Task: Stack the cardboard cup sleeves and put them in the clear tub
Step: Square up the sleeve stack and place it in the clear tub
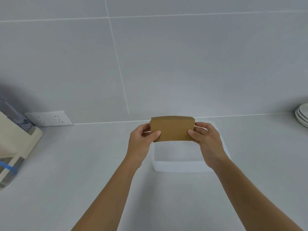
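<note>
2 bare hands raised side by side, both pinching.

The left hand [141, 139] grips the left end of the sleeve stack [172, 129], the right hand [205, 140] its right end, thumbs in front, forearms reaching forward.

1. Both hands hold a flat stack of cardboard sleeves [172, 129] upright above the clear tub [179, 165].
2. The left hand [141, 142] pinches its left end; the right hand [206, 140] pinches its right end.
3. The tub sits on the grey table [75, 164].
4. White plates [302, 115] lie far right.
</note>
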The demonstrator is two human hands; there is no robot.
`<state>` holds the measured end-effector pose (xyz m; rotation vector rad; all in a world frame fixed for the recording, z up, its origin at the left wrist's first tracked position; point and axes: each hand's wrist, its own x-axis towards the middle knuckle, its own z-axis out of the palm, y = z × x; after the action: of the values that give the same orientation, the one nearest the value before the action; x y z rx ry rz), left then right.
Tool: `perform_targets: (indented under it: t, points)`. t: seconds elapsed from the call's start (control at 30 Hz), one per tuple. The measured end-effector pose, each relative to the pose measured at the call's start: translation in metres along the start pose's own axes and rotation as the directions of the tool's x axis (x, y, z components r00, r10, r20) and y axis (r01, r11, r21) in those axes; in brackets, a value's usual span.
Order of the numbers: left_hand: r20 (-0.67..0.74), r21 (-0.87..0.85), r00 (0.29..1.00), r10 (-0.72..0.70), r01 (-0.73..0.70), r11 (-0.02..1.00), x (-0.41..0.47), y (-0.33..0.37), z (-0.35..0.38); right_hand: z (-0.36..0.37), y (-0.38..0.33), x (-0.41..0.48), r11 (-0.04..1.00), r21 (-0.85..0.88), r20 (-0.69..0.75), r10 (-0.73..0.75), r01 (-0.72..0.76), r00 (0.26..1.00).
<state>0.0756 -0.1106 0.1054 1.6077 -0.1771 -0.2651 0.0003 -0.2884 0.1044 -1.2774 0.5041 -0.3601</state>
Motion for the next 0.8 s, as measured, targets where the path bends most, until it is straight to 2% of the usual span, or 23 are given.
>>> perform_targets:
  t: [0.1, 0.2, 0.27, 0.4, 0.53, 0.8]
  points:
    - [0.016, 0.093, 0.993, -0.118, 0.116, 0.989, 0.009, -0.008, 0.022, -0.021, 0.004, 0.018, 0.987, -0.047, -0.008, 0.154, -0.154, 0.988]
    - [0.02, 0.209, 0.975, -0.221, 0.212, 0.955, 0.019, -0.018, 0.04, -0.035, 0.012, 0.035, 0.933, -0.161, -0.026, 0.321, -0.321, 0.947]
    - [0.009, 0.283, 0.961, -0.276, 0.262, 0.923, 0.031, -0.024, 0.05, -0.04, 0.019, 0.046, 0.907, -0.166, -0.063, 0.383, -0.388, 0.922]
    - [-0.012, 0.292, 0.918, -0.396, 0.382, 0.877, 0.049, -0.029, 0.066, -0.049, 0.027, 0.066, 0.877, -0.151, -0.147, 0.436, -0.456, 0.888]
    - [-0.058, 0.248, 0.867, -0.495, 0.493, 0.834, 0.059, -0.042, 0.076, -0.052, 0.035, 0.077, 0.831, -0.21, -0.169, 0.488, -0.515, 0.857]
    - [-0.116, 0.241, 0.838, -0.533, 0.544, 0.804, 0.071, -0.052, 0.086, -0.043, 0.045, 0.092, 0.801, -0.306, -0.198, 0.474, -0.514, 0.858]
